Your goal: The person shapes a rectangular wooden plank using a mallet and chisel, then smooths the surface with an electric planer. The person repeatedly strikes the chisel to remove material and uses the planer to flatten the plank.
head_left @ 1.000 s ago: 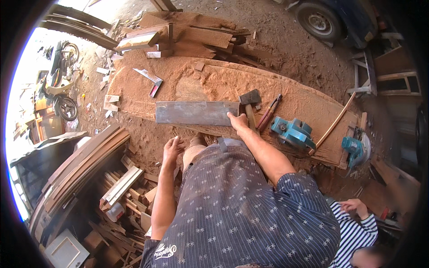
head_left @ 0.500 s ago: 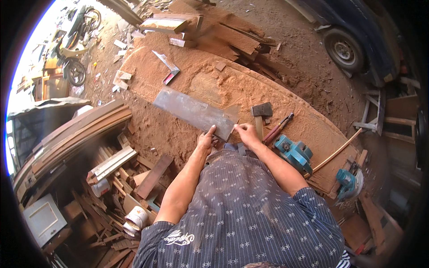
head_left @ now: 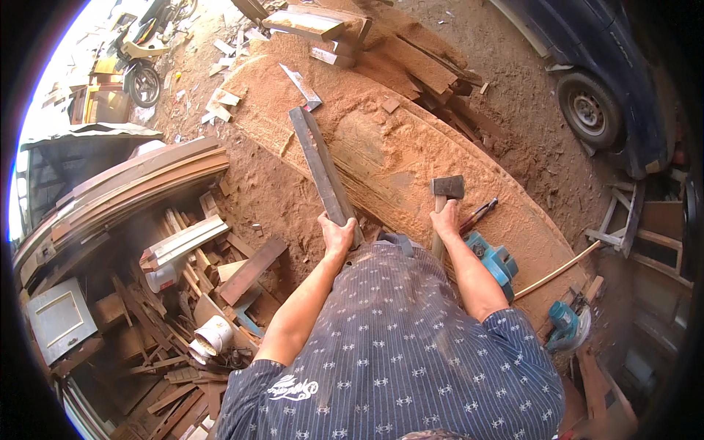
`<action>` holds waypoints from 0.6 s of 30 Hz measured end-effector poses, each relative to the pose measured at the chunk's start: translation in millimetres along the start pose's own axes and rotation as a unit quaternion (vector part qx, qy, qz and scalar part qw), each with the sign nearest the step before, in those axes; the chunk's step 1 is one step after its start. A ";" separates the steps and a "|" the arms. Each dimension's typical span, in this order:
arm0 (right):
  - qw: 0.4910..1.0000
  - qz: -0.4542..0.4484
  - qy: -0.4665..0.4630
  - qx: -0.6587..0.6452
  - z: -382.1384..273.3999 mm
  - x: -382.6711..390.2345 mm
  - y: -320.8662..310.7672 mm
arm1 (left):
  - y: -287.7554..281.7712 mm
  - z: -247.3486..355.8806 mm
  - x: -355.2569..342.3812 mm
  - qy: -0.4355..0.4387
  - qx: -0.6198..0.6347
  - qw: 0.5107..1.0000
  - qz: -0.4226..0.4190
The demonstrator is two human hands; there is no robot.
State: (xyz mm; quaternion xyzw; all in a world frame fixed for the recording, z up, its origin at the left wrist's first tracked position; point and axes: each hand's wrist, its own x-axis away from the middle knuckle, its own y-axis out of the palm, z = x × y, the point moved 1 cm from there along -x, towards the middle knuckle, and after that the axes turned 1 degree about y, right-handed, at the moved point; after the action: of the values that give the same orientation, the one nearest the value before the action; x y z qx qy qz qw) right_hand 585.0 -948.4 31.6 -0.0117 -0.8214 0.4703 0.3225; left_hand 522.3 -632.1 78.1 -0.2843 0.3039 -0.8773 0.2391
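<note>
My left hand (head_left: 339, 233) is closed around the near end of a long grey-brown wooden board (head_left: 320, 165), which is turned up on its narrow edge and points away from me. My right hand (head_left: 445, 218) grips the wooden handle of a hatchet (head_left: 448, 188), just below its dark metal head. Both are over a broad wooden work surface (head_left: 535, 220) coated with orange sawdust. Beside my right wrist lie a slim dark-and-red tool (head_left: 481, 214) and a teal power planer (head_left: 493, 265), partly hidden by my forearm. A try square (head_left: 301, 86) rests past the board's far end.
A teal circular saw (head_left: 565, 323) and a thin wooden stick (head_left: 561, 270) lie at the right. Planks (head_left: 425, 62) are piled behind the work surface. Scrap wood (head_left: 253, 270) and a white bucket (head_left: 214, 334) crowd the left. A dark vehicle (head_left: 609, 81) stands far right, a motorcycle (head_left: 141, 81) far left.
The board has gone from lying face up to standing on edge, swung to point more straight ahead. My right hand has left the board's near end and taken hold of the hatchet's handle.
</note>
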 end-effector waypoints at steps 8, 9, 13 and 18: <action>0.970 0.053 -0.023 -0.237 22.4 -28.2 31.0 | -16.0 4.2 -1.3 0.014 0.023 0.999 -0.027; 0.966 0.040 -0.039 -0.252 25.4 -34.5 30.9 | -22.8 11.3 -0.2 0.016 0.025 0.999 -0.036; 0.937 -0.077 -0.054 -0.338 -23.9 -29.1 0.8 | -53.3 36.0 -4.6 0.047 -0.068 0.993 -0.085; 0.937 -0.116 -0.211 -0.253 -110.7 7.4 -62.0 | -58.3 43.0 -20.9 0.118 -0.105 0.976 -0.149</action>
State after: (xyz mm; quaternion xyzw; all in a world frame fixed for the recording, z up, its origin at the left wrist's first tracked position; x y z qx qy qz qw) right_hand 656.6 -895.9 122.5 0.1022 -0.9579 0.1980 0.1810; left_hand 550.7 -595.9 137.8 -0.2440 0.3750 -0.8936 0.0371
